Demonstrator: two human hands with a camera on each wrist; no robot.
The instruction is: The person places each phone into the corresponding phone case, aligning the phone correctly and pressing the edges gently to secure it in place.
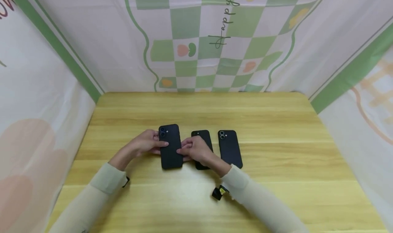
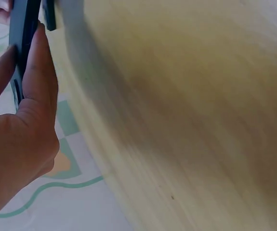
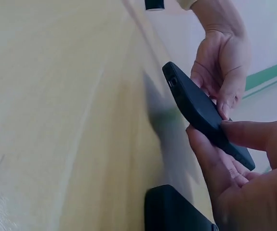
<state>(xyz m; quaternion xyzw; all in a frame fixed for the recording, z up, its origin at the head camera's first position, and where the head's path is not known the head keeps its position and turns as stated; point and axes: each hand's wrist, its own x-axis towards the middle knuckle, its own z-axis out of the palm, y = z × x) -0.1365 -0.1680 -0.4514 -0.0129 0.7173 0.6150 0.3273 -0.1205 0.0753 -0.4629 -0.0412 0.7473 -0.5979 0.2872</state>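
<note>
Both hands hold one dark smartphone (image 1: 171, 156) above the table, its camera side facing up. My left hand (image 1: 144, 143) grips the left long edge, thumb on the back and fingers underneath. On the opposite edge, my right hand (image 1: 198, 149) pinches the phone the same way. In the right wrist view the held phone (image 3: 196, 98) is seen from its end, with a port opening in the edge. A second black smartphone (image 1: 204, 134) lies on the table, partly hidden beneath the right hand. To its right lies a third dark smartphone (image 1: 231, 149), camera side up.
The wooden table (image 1: 276, 192) has a pale fabric backdrop (image 1: 116, 55) behind it and on both sides, printed with green checks. A small black and yellow device (image 1: 218, 192) is at the right wrist.
</note>
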